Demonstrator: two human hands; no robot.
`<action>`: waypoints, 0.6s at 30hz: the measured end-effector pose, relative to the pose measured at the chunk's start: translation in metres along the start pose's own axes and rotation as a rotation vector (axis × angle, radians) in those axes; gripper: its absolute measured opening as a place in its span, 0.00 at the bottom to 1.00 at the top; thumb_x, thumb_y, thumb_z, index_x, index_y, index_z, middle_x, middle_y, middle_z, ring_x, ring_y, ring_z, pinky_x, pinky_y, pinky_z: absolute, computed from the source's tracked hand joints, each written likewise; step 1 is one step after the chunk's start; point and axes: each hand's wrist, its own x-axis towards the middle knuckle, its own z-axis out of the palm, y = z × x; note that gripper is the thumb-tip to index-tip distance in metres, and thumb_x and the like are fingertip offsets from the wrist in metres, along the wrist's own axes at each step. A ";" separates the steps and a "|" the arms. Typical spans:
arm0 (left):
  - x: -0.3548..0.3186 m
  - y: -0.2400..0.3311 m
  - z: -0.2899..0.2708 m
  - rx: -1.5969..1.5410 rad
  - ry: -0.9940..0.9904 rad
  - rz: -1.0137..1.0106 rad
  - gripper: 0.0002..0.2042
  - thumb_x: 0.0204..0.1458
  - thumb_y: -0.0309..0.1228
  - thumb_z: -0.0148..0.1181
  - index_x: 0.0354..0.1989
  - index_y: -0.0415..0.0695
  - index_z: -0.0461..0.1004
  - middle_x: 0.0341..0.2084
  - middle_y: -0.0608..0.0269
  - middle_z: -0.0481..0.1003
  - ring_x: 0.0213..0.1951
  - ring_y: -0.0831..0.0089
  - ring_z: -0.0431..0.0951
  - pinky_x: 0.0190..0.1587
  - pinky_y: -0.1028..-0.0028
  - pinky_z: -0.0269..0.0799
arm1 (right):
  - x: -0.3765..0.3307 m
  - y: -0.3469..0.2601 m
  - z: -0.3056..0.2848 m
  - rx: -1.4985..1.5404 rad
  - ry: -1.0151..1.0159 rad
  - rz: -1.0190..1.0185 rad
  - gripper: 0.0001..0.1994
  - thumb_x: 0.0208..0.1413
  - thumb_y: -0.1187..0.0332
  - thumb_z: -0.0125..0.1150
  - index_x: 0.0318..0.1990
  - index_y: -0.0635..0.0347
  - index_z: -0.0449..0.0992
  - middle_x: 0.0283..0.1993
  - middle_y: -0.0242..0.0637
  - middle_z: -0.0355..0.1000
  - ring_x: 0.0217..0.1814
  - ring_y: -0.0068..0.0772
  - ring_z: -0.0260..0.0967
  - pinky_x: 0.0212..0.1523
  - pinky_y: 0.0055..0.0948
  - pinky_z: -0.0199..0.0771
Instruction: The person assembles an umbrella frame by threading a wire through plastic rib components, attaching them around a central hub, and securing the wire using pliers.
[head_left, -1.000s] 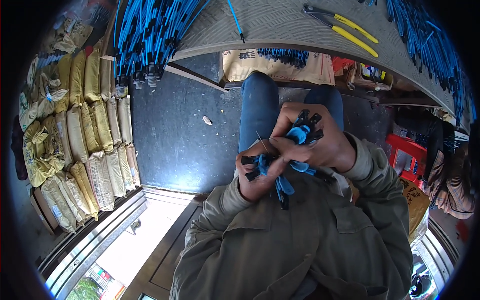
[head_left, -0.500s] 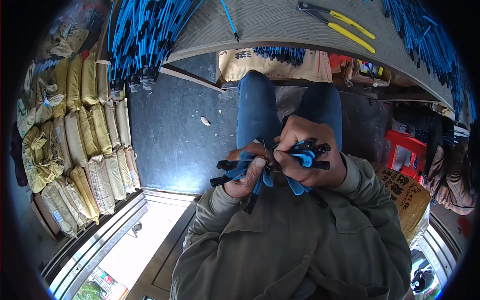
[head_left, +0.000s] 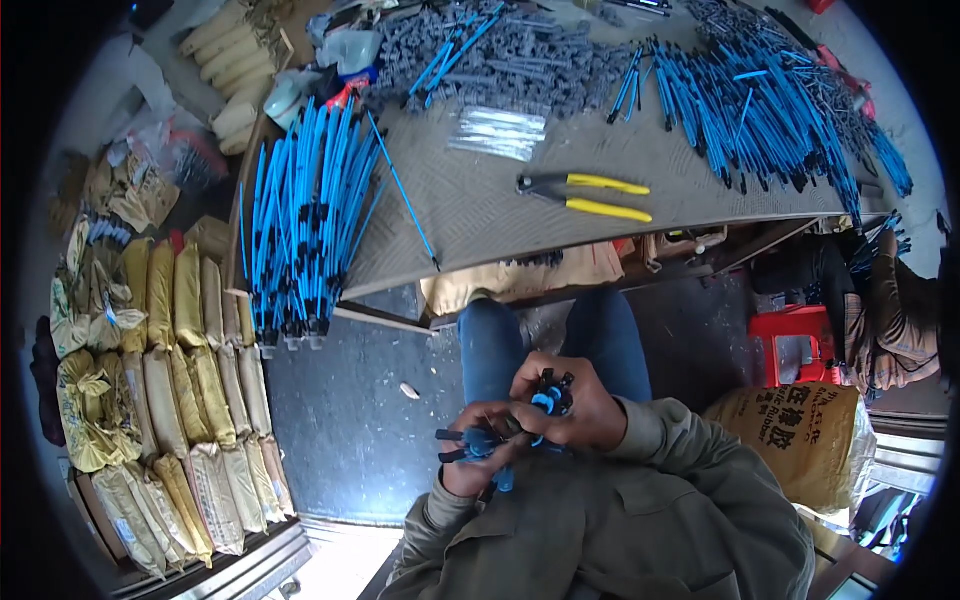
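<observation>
Over the lap, above the blue-jeaned knees, 2 hands are seen working close together on a small bundle of blue-and-black parts. The left hand is curled around the lower end of the bundle, fingers pressed together around it, with black tips projecting to the left of the fist. The right hand is closed over the upper end, thumb and forefinger pinching a blue piece with black prongs sticking up beside them. The 2 hands are touching each other. Beyond the knees, a grey workbench is recorded, bearing yellow-handled pliers, a heap of blue rods at the right, and a grey pile of parts at the far edge. A further row of blue rods lies at the bench's left end. Yellow sacks are stacked at the left, a red stool at the right.
</observation>
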 end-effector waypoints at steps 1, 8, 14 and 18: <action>0.002 0.000 -0.003 0.012 -0.019 0.026 0.10 0.40 0.24 0.67 0.31 0.39 0.73 0.26 0.63 0.72 0.27 0.75 0.71 0.29 0.75 0.66 | -0.001 0.003 0.000 0.010 0.016 0.011 0.07 0.45 0.74 0.62 0.31 0.62 0.70 0.27 0.33 0.67 0.29 0.18 0.64 0.29 0.24 0.64; 0.022 0.005 -0.007 0.092 -0.172 0.056 0.18 0.43 0.20 0.62 0.44 0.35 0.67 0.30 0.61 0.72 0.34 0.73 0.74 0.37 0.75 0.69 | 0.013 -0.004 -0.008 -0.024 0.035 0.068 0.16 0.46 0.69 0.63 0.42 0.60 0.66 0.31 0.32 0.65 0.33 0.18 0.62 0.34 0.23 0.64; 0.041 0.015 -0.027 -0.228 -0.258 0.013 0.12 0.40 0.21 0.59 0.37 0.35 0.73 0.30 0.59 0.71 0.35 0.70 0.72 0.39 0.72 0.66 | 0.053 -0.010 -0.023 0.033 -0.337 -0.023 0.33 0.47 0.64 0.66 0.58 0.61 0.56 0.50 0.42 0.61 0.51 0.28 0.60 0.52 0.31 0.61; 0.065 0.002 -0.043 -0.156 -0.313 0.029 0.14 0.40 0.23 0.60 0.38 0.35 0.74 0.33 0.57 0.71 0.36 0.68 0.72 0.39 0.72 0.66 | 0.122 -0.015 -0.080 0.138 -0.577 -0.165 0.41 0.49 0.57 0.64 0.65 0.62 0.46 0.60 0.41 0.54 0.62 0.33 0.53 0.62 0.36 0.52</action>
